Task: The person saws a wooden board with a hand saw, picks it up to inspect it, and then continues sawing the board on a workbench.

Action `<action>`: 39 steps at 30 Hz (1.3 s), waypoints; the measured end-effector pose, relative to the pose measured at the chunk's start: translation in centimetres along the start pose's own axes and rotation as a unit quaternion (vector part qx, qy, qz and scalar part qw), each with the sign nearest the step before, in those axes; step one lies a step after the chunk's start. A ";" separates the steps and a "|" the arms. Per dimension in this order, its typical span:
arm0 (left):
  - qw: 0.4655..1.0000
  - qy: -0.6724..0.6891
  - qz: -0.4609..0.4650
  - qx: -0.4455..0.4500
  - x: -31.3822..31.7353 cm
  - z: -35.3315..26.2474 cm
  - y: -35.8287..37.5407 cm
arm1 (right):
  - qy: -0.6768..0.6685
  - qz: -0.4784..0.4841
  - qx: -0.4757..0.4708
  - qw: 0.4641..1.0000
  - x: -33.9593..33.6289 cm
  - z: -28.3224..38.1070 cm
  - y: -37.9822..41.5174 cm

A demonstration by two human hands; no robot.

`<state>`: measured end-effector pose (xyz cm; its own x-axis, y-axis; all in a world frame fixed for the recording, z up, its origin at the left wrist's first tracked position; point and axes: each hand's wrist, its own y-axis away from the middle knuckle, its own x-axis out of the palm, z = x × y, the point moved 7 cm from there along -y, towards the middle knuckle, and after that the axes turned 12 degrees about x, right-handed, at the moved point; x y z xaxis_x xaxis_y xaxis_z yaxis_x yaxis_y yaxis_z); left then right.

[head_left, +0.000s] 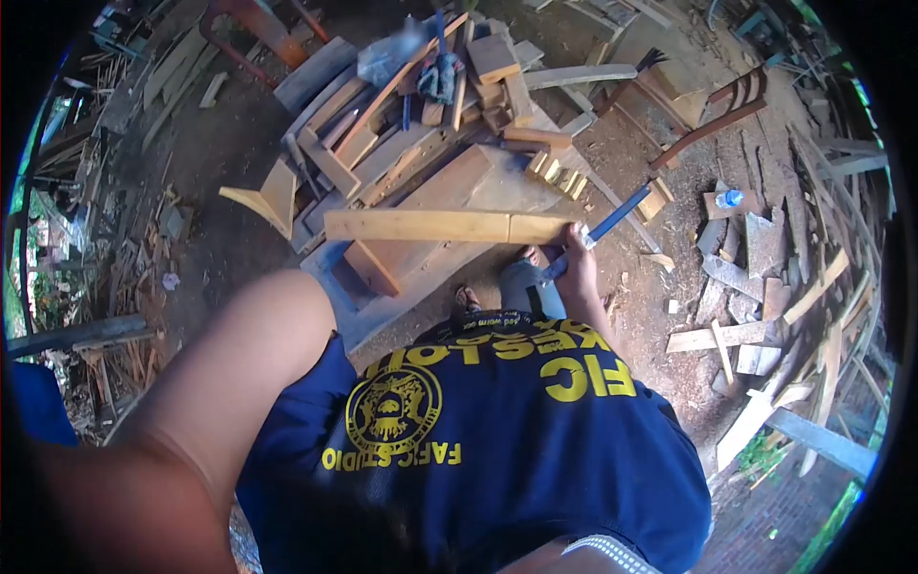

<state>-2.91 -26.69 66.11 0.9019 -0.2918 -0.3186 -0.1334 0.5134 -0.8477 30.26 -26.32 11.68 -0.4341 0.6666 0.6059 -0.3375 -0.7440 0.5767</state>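
Gripping a blue-handled tool [612, 218], the right hand [571, 263] has its grip pressed closed around the lower end of the handle, which slants up and to the right away from the fist. What kind of tool it is cannot be told, since its working end is not clear. Just left of the hand, touching or nearly touching it, lies a long pale wooden plank [445, 227], level across the view, resting on a larger piece of wooden furniture [459, 191] amid a heap of offcuts. The left hand is out of sight; only the bare left upper arm [239, 364] fills the lower left, so its grip cannot be seen. A dark blue shirt [497, 430] with yellow lettering covers the torso below. Scrap boards [746, 335] litter the dirt ground [229, 143], and a small plastic bottle [730, 198] lies to the right, well apart from the hand.
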 end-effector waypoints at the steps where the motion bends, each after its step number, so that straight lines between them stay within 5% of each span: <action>1: 1.000 0.006 -0.006 0.000 -0.1 0.1 0.1 | -0.009 -0.026 -0.005 1.000 -0.6 -0.1 0.1; 26: 0.996 0.044 -0.079 0.017 -0.5 1.5 1.9 | -0.065 -0.030 0.023 0.997 -0.8 -0.8 0.0; 31: 0.987 0.045 -0.115 -0.105 1.2 4.6 5.5 | -0.021 -0.033 -0.004 0.999 0.1 0.0 0.5; 33: 0.945 0.059 -0.064 -0.314 6.5 6.6 13.4 | -0.018 -0.030 0.003 0.999 -0.1 -0.2 0.7; 35: 0.867 0.099 0.084 -0.482 13.7 6.7 22.5 | -0.002 -0.074 0.003 0.997 -0.4 0.0 0.5; 39: 0.715 -0.024 0.445 -0.538 20.4 -0.9 36.1 | -0.005 -0.103 0.004 0.995 -0.5 0.5 0.4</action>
<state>10.27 -14.83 28.59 0.2723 -0.1951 -0.9422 -0.8793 -0.4481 -0.1614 30.77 -26.90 11.85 -0.3476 0.8057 0.4797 -0.4124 -0.5908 0.6935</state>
